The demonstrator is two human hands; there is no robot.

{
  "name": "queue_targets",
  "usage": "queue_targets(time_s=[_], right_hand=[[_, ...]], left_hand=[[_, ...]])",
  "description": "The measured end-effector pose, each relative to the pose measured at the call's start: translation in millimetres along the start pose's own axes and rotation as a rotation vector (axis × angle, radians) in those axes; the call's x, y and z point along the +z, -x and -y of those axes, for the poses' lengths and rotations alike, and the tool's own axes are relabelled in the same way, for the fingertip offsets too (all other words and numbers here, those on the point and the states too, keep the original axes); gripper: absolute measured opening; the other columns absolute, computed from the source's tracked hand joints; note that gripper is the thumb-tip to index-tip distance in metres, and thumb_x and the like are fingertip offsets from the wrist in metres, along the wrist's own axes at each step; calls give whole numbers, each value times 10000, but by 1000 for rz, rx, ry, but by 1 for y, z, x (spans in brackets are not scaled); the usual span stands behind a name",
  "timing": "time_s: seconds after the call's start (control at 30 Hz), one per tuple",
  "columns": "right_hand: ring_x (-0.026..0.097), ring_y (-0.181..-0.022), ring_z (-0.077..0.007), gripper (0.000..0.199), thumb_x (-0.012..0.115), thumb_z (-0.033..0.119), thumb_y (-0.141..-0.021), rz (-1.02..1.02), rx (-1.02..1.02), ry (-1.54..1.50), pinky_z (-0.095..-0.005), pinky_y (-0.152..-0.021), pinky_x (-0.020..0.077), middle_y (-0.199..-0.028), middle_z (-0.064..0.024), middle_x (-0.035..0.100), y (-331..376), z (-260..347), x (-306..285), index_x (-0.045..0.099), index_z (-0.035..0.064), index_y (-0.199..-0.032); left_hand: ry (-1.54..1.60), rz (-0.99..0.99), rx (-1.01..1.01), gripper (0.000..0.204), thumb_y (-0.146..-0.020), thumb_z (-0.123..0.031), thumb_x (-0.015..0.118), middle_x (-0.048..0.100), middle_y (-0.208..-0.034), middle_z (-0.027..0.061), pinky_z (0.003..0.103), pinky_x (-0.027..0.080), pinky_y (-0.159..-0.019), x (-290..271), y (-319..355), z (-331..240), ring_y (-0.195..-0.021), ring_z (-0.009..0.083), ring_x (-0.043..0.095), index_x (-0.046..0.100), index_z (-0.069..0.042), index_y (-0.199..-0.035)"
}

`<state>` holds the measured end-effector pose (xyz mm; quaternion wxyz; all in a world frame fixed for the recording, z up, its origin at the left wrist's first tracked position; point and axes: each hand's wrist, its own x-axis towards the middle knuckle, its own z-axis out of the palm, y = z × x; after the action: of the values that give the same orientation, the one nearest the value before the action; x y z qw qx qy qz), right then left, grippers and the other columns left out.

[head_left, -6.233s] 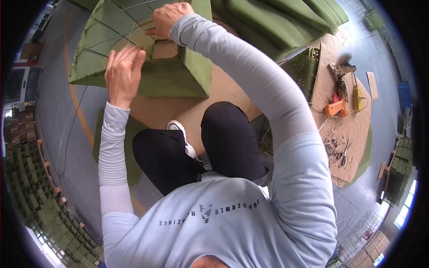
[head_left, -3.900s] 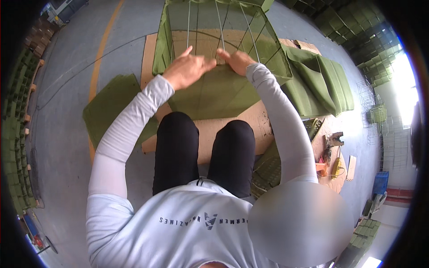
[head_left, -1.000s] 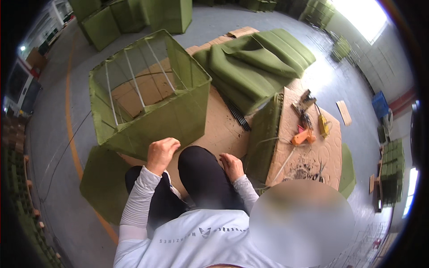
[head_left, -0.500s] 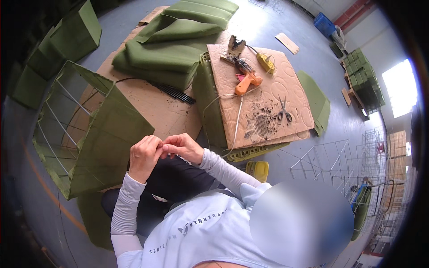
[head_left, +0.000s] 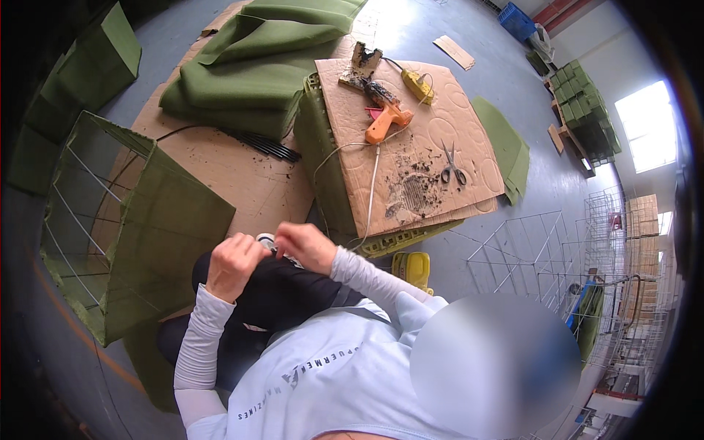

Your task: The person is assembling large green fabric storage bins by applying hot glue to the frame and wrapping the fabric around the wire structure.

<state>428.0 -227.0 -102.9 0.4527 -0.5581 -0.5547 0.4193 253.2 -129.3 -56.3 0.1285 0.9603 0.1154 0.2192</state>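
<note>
Above my dark-trousered knees, my left hand point(head_left: 233, 265) is closed, thumb and fingers pinched together. My right hand point(head_left: 306, 247) is closed in a pinch just to its right, a little blurred. Whatever lies between the fingertips is too small to make out. Left of my left hand stands a green fabric box point(head_left: 165, 231) over a wire frame, its open side facing left. To the right, on a cardboard-topped crate, lie an orange glue gun point(head_left: 389, 125) with a blackened nozzle and dark-handled scissors point(head_left: 452, 167).
Cardboard point(head_left: 408, 187) with dark crumbs covers the green crate. A yellow power strip point(head_left: 418, 86) and cable lie on it. Black sticks point(head_left: 268, 147) and folded green fabric point(head_left: 235, 81) rest on floor cardboard. Wire frames point(head_left: 532, 249) stand at right, near a yellow container point(head_left: 412, 270).
My hands have drawn slightly apart, the right one moving a little to the right. The whole view has shifted, so the crate and box appear further left.
</note>
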Motion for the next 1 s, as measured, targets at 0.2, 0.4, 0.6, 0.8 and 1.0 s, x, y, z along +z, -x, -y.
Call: queue_targets(time_s=[0.2, 0.4, 0.6, 0.8, 1.0], right_hand=[[623, -557, -113, 375, 592, 330, -929, -698, 269, 303, -254, -469, 448, -636, -104, 661, -62, -119, -184, 647, -9, -779], [654, -991, -297, 842, 667, 709, -691, -642, 703, 808, -388, -812, 533, -1090, -180, 649, -92, -213, -303, 602, 45, -1205], [498, -1251, -268, 1035, 606, 773, -672, -483, 387, 1287, -370, -1001, 424, -1354, -156, 512, -90, -239, -425, 408, 81, -1417], [585, -932, -123, 513, 638, 328, -851, -411, 437, -548, -262, -750, 497, -1176, -41, 593, -92, -216, -341, 517, 115, -1302], [578, -1016, -142, 464, 635, 164, -867, -389, -242, -507, -305, -892, 486, -1204, -52, 588, -114, -169, -350, 491, 90, -1302]], left_hand=[[-44, -276, -266, 115, -802, -42, 665, 558, -716, 113, 377, 479, -580, -12, 29, 11, -670, 295, 597, 556, -19, -772], [-94, -355, -380, 157, -781, -72, 703, 551, -699, 86, 374, 452, -550, -32, 38, 10, -647, 273, 584, 552, -39, -758], [-206, -551, -328, 118, -756, -26, 691, 605, -785, 83, 351, 509, -624, -62, 78, 20, -736, 267, 623, 591, -36, -817], [-270, -574, -617, 71, -778, -55, 640, 626, -852, 82, 353, 529, -685, -66, 138, -4, -816, 250, 638, 619, -31, -841], [-231, -592, -650, 79, -756, -65, 627, 614, -885, 61, 347, 526, -687, -54, 141, -6, -840, 229, 624, 610, -55, -833]])
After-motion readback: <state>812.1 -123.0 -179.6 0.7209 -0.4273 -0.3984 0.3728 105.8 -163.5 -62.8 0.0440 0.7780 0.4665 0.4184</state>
